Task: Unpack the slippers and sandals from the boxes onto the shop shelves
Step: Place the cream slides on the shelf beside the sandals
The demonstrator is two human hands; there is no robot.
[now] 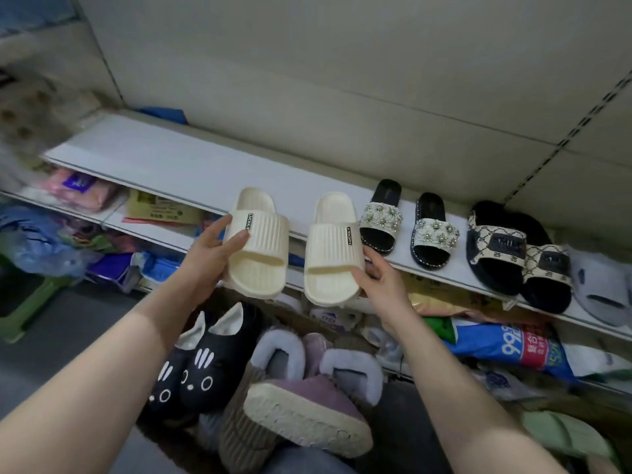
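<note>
Gripping left cream slipper [256, 244] w/ left hand [210, 256], thumb across the ribbed strap, fingers under the sole; held tilted, heel end over near edge of shelf [164, 165], toe pointing near, prob. to line it up w/ its mate before setting down; holding right cream slipper [331, 251] by its right side w/ right hand [381, 280], thumb on sole rim, fingers tucked btwn it & the flower sandals [381, 218]; heel end resting on shelf, toe hanging past near edge, so looks half-placed & being nudged straight; both toes-near, same way as the row to the right, presumably to match the display; just right: flower sandals side by side; further right: patterned furry slippers [496, 249], overlapping, toes over the edge; at the right end a pale blue slipper [602, 292], blurred; likely next: push both creams farther in & close the gap. Low & near: black cat slippers [205, 364] & purple fur-lined slippers [307, 388] in a heap, one sole-up, not yet shelved. Shelf white, smooth, sloping across view; behind it pale back panel [342, 63] w/ slotted upright [581, 131] at right; lower shelf [102, 218] crammed w/ packets; blue printed bag [513, 347] below at right; green stool [24, 302] on dark floor [85, 319] at left.
</note>
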